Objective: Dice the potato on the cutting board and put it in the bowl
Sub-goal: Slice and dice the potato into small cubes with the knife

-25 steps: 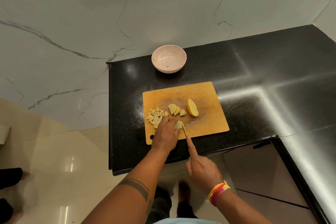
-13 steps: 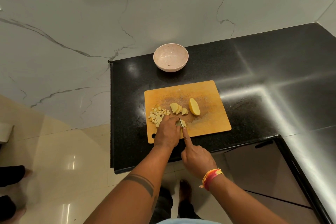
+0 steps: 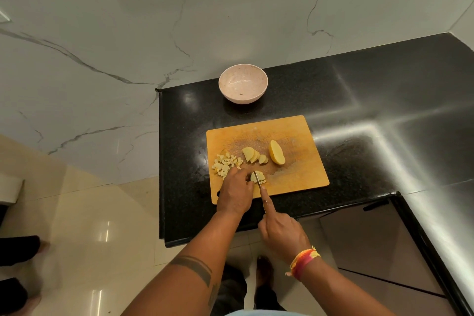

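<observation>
A wooden cutting board (image 3: 295,174) lies on the black counter. On it are a pile of potato dice (image 3: 225,163) at the left, a few potato slices (image 3: 252,155) in the middle and a potato wedge (image 3: 277,152) to their right. My left hand (image 3: 236,191) holds a potato slice (image 3: 258,177) down near the board's front edge. My right hand (image 3: 280,233) grips a knife (image 3: 259,183), index finger along its spine, with the blade across that slice. A pink bowl (image 3: 243,84) stands behind the board.
The black counter (image 3: 372,110) runs to the right and turns toward me along the right side. Its left edge drops to a tiled floor (image 3: 89,226). A marble wall (image 3: 154,20) stands behind. Dark feet show at the far left of the floor.
My right hand moved forward with the knife to the slice under my left hand, and the blade now cuts across it. My left hand stayed on the slice.
</observation>
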